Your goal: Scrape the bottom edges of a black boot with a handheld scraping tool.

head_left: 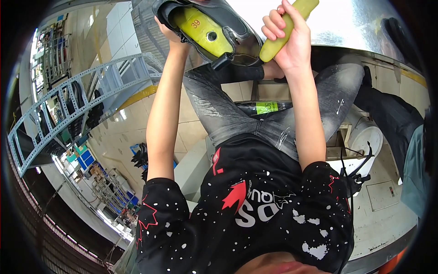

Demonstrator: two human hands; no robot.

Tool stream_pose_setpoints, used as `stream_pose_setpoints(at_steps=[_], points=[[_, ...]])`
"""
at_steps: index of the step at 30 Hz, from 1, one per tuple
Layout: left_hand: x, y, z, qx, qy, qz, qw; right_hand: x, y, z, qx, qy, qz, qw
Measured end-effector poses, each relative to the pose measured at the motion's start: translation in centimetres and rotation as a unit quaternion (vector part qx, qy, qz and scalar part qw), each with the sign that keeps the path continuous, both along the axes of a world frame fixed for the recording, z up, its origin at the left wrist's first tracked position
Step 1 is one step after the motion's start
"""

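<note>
At the top of the head view is a black shoe (230,25) with a yellow-green shoe last (198,32) inside it. The last has a round hole and a red marking on top. My left hand (169,34) grips the shoe's left side, its fingers mostly hidden behind it. My right hand (291,41) is closed around a smooth olive-green bar (276,44) with rounded ends. The bar's lower tip is right beside the shoe's right edge, and I cannot tell whether they touch.
A shiny metal worktop (351,23) lies beyond my hands. On the left stands a perforated metal rack (75,98) with dark shoes. A dark bottle with a green label (267,108) is below my lap. A person's dark trouser leg (388,107) is close on the right.
</note>
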State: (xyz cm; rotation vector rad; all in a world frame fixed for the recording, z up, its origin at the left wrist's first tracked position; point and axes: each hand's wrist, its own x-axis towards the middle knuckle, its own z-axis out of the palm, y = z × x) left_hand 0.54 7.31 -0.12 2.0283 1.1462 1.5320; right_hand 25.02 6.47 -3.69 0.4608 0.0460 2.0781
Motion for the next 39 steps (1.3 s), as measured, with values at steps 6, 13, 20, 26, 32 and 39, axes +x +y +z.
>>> stream_pose_setpoints(at_steps=[6,13,20,26,32,39], points=[[3.2,-5.8,1.0,-0.043,-0.230,0.176,0.956,1.3,0.1,4.3,-0.168,-0.271,-0.015,0.948],[1.8,-9.5,3.4,-0.146,-0.018,0.143,0.979,2.4,0.6,0.7,-0.074,-0.334,-0.036,0.939],[-1.7,-4.0,8.1,-0.258,0.280,-0.120,0.917,2.2,1.5,2.7,-0.052,-0.373,-0.046,0.925],[-3.9,-3.2,4.7,-0.171,0.205,-0.194,0.944,1.7,2.3,3.6,-0.113,-0.326,0.068,0.936],[-5.3,-2.4,3.3,-0.147,0.214,-0.213,0.942,2.2,2.2,3.4,-0.096,-0.318,0.058,0.941],[-5.5,-3.0,3.7,-0.146,0.269,-0.181,0.935,2.2,2.3,3.4,-0.114,-0.294,0.057,0.947]])
